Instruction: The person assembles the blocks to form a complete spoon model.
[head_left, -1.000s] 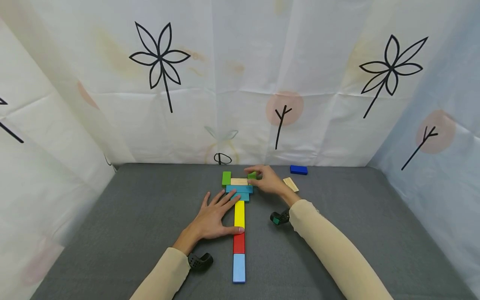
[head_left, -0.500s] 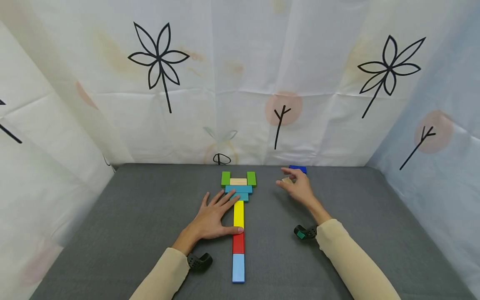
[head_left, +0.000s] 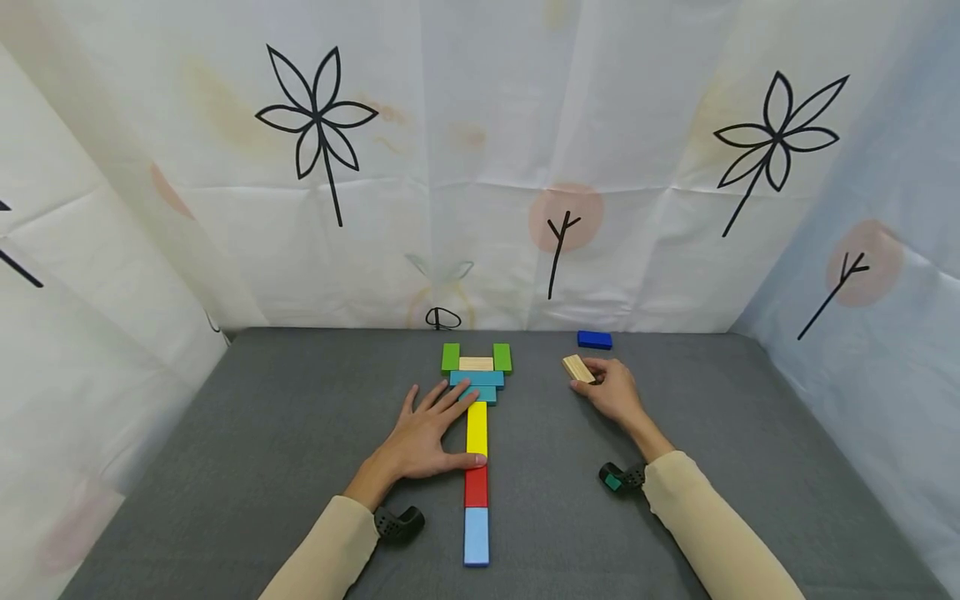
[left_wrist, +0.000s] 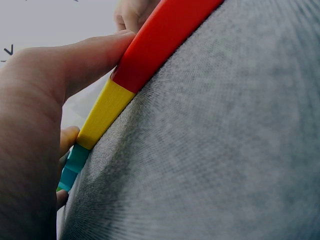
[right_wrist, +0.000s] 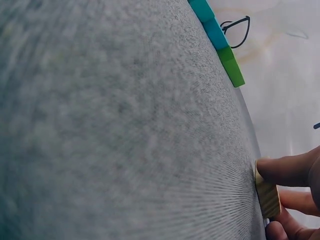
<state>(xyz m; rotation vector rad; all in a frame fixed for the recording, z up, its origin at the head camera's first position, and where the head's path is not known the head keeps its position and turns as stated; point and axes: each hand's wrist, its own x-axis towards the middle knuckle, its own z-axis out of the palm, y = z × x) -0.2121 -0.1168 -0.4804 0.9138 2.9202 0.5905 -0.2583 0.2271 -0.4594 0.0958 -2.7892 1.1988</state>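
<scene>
My right hand point(head_left: 615, 392) pinches a plain wooden block point(head_left: 576, 367) between thumb and fingers, low over the table at the right. The right wrist view shows the thumb on one end of this block point(right_wrist: 267, 195). My left hand point(head_left: 420, 439) rests with spread, straight fingers along a row of flat blocks. Its thumb touches where the yellow block point(head_left: 477, 425) meets the red block point(head_left: 476, 487); its fingertips lie on two teal blocks point(head_left: 487, 378). A light blue block point(head_left: 476, 537) forms the near end. At the far end, two green blocks point(head_left: 502, 357) flank another plain wooden block point(head_left: 476, 364).
A dark blue block point(head_left: 595, 340) lies near the table's back edge, beyond the right hand. The grey cloth-covered table point(head_left: 300, 417) is walled by white printed curtains point(head_left: 480, 125) at the back and sides.
My right hand has let go of the right green block and moved right to the loose wooden block, which it now pinches. The left hand has stayed in place.
</scene>
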